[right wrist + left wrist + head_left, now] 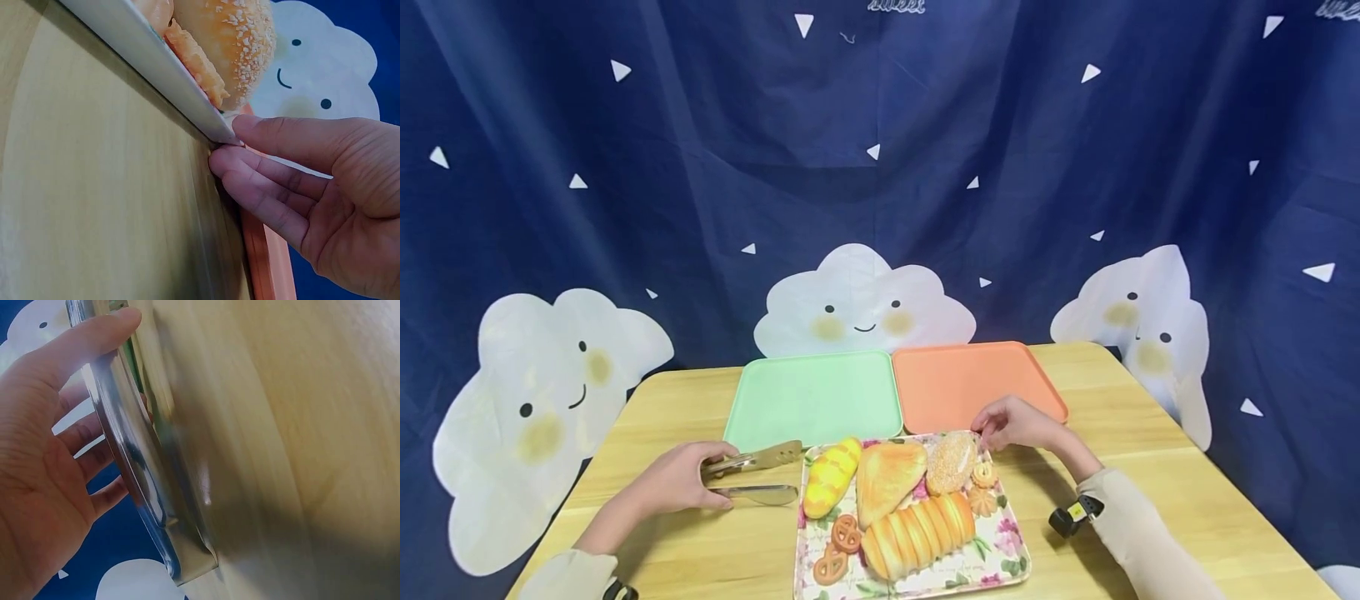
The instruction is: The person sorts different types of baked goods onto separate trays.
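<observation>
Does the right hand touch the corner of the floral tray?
Touching: in the right wrist view, the right hand pinches the floral tray at its corner.

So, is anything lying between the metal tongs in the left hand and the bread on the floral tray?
Nothing visible does. The left hand grips the metal tongs, whose tips lie beside the floral tray rim, with bare wooden table around them; the yellow corn-shaped bread is nearest.

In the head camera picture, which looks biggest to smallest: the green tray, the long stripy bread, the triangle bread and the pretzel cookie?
1. Green tray
2. Long stripy bread and triangle bread: these look about alike, so I won't rank them.
3. Pretzel cookie
</observation>
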Tool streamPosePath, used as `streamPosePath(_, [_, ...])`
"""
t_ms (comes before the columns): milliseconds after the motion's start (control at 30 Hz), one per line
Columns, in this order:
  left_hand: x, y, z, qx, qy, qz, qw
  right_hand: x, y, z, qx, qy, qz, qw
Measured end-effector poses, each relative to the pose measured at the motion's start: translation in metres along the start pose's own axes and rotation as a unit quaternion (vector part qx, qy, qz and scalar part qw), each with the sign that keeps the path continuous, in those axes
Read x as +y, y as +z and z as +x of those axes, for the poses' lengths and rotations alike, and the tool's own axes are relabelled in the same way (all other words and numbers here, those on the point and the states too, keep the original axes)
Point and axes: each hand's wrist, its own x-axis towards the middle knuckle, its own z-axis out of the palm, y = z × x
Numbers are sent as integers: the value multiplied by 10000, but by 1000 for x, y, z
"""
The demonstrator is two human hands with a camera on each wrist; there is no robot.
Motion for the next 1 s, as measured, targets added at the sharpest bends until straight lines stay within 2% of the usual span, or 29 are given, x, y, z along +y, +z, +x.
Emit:
streamPosePath(167, [2, -1, 1, 2, -35, -173, 9998, -4, 1, 2, 111, 164, -172, 9997])
streamPosePath(267, [4, -3, 2, 17, -179, -282, 9994, -6, 1, 3, 113, 206, -234, 9995])
streamPosePath(400, [9, -8, 6, -5, -419, -506, 9978, -6, 0, 4, 13, 177, -177, 9997])
streamPosePath(567, [19, -16, 13, 167, -490, -627, 9967, -4, -1, 5, -154, 103, -77, 9998])
streamPosePath(733, [39, -23, 26, 505, -329, -135, 9981, -4, -4, 7, -319, 174, -13, 9993])
streamPosePath(900, [69, -25, 45, 629, 72, 417, 9971, -9, -4, 8, -324, 187, -157, 9992])
streamPosePath(1000, [89, -25, 61, 665, 379, 801, 9938, -10, -3, 10, -297, 182, -200, 9992])
